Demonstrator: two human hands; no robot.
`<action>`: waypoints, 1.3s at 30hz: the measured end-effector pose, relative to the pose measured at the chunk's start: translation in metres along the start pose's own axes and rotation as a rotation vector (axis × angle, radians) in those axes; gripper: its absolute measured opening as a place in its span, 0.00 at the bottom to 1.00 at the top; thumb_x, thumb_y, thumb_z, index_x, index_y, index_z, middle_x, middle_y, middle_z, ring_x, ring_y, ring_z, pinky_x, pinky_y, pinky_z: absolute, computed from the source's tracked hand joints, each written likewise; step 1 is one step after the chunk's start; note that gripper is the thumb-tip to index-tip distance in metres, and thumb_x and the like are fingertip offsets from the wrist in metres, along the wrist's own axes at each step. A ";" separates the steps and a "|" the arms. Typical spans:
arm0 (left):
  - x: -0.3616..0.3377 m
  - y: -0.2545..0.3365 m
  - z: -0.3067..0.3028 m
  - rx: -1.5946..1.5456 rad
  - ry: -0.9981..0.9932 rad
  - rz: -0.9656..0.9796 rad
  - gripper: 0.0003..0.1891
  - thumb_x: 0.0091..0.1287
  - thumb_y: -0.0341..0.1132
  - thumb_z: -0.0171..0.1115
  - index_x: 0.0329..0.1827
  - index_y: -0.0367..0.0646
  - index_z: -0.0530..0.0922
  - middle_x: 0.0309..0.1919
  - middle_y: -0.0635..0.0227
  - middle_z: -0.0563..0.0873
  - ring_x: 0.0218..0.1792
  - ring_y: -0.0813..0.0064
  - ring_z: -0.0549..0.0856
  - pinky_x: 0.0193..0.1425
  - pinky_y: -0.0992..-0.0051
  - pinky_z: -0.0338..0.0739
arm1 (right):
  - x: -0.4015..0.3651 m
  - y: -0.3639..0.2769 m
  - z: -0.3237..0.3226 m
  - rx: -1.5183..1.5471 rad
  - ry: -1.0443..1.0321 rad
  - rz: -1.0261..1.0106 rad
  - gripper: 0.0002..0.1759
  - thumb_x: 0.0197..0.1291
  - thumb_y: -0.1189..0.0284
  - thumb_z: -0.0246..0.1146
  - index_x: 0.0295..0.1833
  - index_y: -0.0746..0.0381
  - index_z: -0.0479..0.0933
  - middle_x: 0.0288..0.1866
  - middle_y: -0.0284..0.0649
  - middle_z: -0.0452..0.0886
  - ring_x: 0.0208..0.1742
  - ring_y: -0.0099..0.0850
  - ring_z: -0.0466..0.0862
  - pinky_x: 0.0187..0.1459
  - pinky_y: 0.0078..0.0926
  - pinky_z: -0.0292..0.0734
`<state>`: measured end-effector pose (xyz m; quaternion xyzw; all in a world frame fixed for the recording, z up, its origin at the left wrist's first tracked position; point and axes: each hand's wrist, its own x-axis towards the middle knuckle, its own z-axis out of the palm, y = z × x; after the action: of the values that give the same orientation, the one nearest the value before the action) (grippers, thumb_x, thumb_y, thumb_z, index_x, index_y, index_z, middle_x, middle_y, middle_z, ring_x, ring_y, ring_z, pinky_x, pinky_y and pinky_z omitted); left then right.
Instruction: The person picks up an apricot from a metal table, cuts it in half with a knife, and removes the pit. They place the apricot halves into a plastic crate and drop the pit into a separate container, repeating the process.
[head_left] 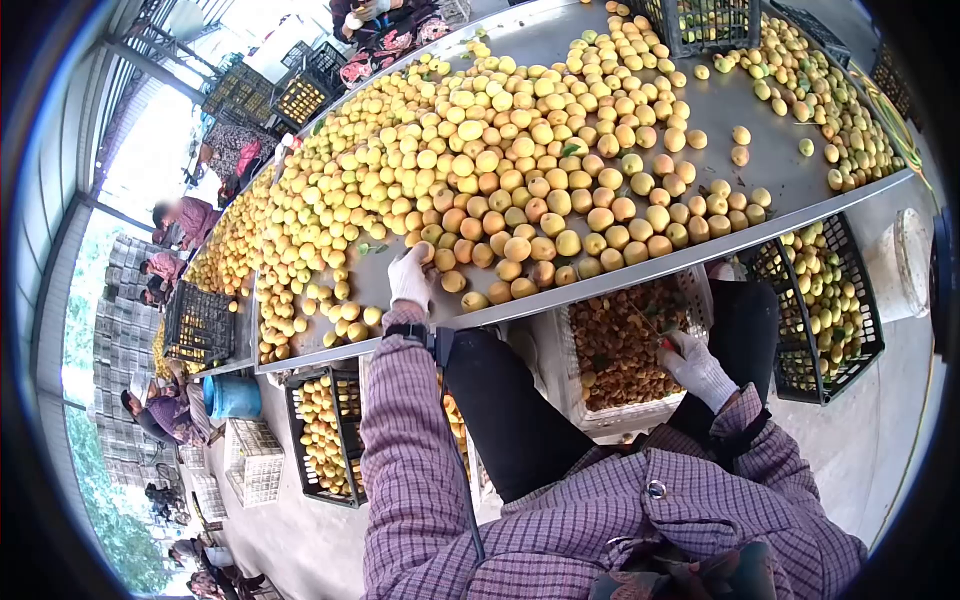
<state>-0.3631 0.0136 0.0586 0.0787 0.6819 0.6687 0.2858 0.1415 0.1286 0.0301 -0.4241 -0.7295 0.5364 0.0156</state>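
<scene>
The person's left hand [410, 278], in a pale glove, has its fingers closed around a yellow-orange fruit [425, 253] at the near edge of the metal table [742, 228], just beside the heaped fruits [480, 140]. The right hand [698, 370] (gloved too) is clenched around a small red-handled tool [668, 345] over a pale crate [699, 300] of brownish pieces [615, 350] below the table. A black crate [874, 345] of fruit stands to the right.
</scene>
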 end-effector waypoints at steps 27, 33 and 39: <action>-0.244 -0.091 0.196 -0.571 -0.887 -0.541 0.26 0.72 0.35 0.62 0.70 0.34 0.68 0.62 0.55 0.77 0.64 0.59 0.78 0.71 0.61 0.74 | -0.025 -0.044 -0.009 0.813 0.105 0.058 0.14 0.78 0.61 0.54 0.54 0.59 0.76 0.28 0.27 0.74 0.23 0.15 0.70 0.23 0.15 0.67; -0.248 -0.091 0.195 -0.525 -0.871 -0.466 0.26 0.72 0.38 0.63 0.69 0.34 0.70 0.57 0.57 0.81 0.57 0.65 0.82 0.65 0.67 0.76 | -0.039 -0.051 0.006 0.447 0.115 0.079 0.15 0.79 0.61 0.53 0.55 0.63 0.75 0.29 0.30 0.75 0.30 0.19 0.75 0.33 0.20 0.73; -0.252 -0.096 0.196 -0.495 -0.881 -0.452 0.25 0.73 0.38 0.62 0.68 0.34 0.70 0.56 0.59 0.82 0.55 0.66 0.83 0.64 0.68 0.77 | -0.037 -0.043 0.015 0.433 0.185 0.023 0.14 0.78 0.62 0.54 0.55 0.62 0.75 0.30 0.33 0.77 0.32 0.22 0.77 0.36 0.23 0.75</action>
<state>-0.0321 0.0508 0.0500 0.1331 0.3202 0.6351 0.6902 0.1320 0.0910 0.0744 -0.4664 -0.5881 0.6394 0.1668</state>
